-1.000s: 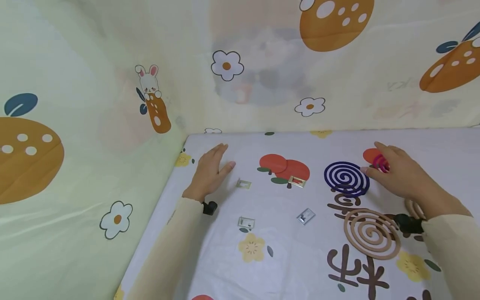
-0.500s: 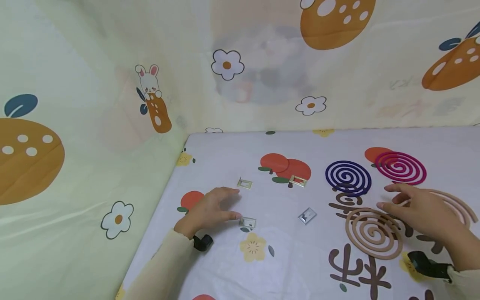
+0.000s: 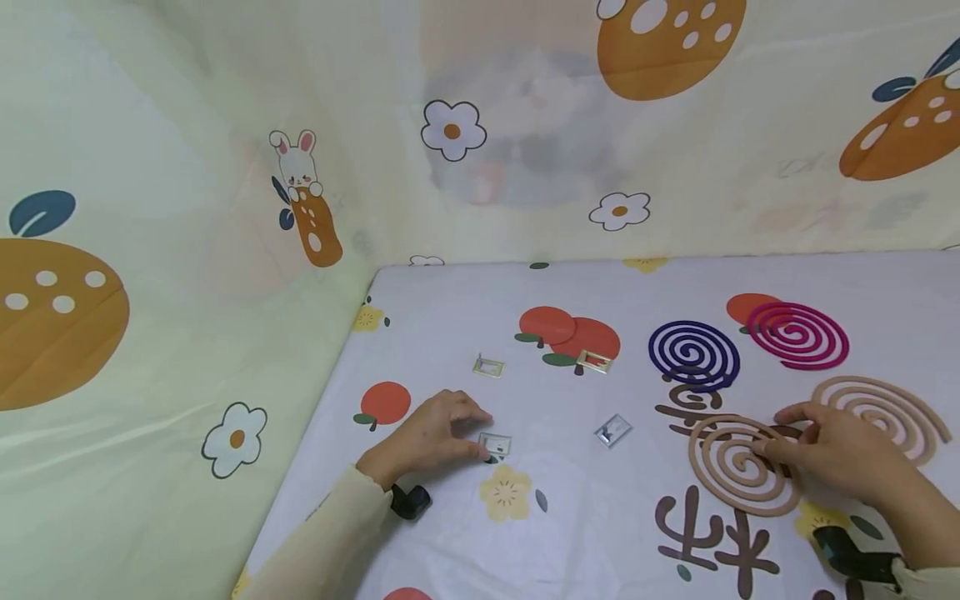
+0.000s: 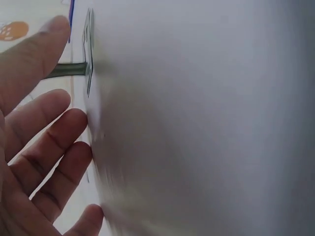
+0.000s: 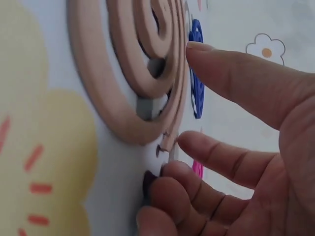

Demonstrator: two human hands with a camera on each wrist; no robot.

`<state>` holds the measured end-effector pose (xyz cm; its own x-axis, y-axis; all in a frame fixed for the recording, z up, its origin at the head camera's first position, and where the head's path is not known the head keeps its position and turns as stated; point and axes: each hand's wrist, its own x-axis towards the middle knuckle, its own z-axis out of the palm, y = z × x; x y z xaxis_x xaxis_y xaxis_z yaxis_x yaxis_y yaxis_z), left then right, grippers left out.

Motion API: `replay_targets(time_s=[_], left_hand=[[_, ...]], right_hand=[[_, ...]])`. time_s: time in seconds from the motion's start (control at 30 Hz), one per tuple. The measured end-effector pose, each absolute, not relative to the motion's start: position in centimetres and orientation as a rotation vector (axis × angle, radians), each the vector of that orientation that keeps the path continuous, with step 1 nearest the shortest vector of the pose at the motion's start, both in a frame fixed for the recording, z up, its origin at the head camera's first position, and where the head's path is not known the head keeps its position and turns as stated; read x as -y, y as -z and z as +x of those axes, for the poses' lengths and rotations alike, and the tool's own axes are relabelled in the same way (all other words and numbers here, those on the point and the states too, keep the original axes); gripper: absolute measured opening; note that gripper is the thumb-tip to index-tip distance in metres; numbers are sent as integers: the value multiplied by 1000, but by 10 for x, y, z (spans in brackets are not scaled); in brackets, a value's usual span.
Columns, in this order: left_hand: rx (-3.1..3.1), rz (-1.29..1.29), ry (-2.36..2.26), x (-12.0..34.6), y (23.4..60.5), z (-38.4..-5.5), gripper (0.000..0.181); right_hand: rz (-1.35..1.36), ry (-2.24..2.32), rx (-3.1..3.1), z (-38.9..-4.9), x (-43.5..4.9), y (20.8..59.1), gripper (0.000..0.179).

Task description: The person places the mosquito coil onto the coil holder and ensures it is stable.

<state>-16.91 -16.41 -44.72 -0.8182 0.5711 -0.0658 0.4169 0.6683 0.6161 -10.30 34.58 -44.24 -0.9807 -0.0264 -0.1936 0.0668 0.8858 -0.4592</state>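
Observation:
My left hand (image 3: 435,433) is beside a small silver mosquito coil stand (image 3: 497,444), thumb tip at its near left corner and fingers loosely bent. In the left wrist view the stand (image 4: 89,54) shows its upright prong, with thumb and fingers apart on either side of it. My right hand (image 3: 847,458) reaches over the right part of a brown mosquito coil (image 3: 742,463), thumb tip near the spiral's middle. The right wrist view has the brown coil (image 5: 142,130) lying flat, thumb and index finger spread at its edge.
A dark blue coil (image 3: 692,354), a pink coil (image 3: 795,335) and another brown coil (image 3: 873,414) lie farther back. Two gold-coloured stands (image 3: 488,366) and another silver stand (image 3: 613,431) sit on the patterned cloth. Cloth walls rise behind and at left.
Both hands have come back towards the person: the left from the far left down to the near silver stand, the right from the pink coil to the nearer brown coil.

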Motion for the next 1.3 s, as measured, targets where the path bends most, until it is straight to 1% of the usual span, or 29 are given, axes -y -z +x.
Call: replay_targets(time_s=[0.17,0.4,0.63,0.73,0.83,1.0,1.13,1.2,1.3], left_hand=[[-2653,829,-878,161,450,-168,38],[-2691,850,-843,156,452,-165,25],[-2707,865,-806,151,451,-163,18],[-2699,882,-787,149,449,-162,18],[-2680,905,-761,146,448,-160,19],[-2633,974,-712,138,445,-156,20],[-2603,1086,-700,131,444,-154,20],[-2591,1140,-697,129,444,-152,20],[-2570,1202,-696,123,442,-152,20]], right_hand=[[51,723,-2847,-103,-342,443,67],[104,738,-2805,-103,-338,440,65],[117,763,-2781,-106,-339,439,48],[113,777,-2777,-106,-338,439,44],[112,798,-2777,-106,-336,439,44],[89,841,-2777,-106,-333,441,47],[83,840,-2768,-106,-332,441,50],[70,848,-2762,-105,-331,442,48],[74,855,-2770,-103,-331,442,40]])
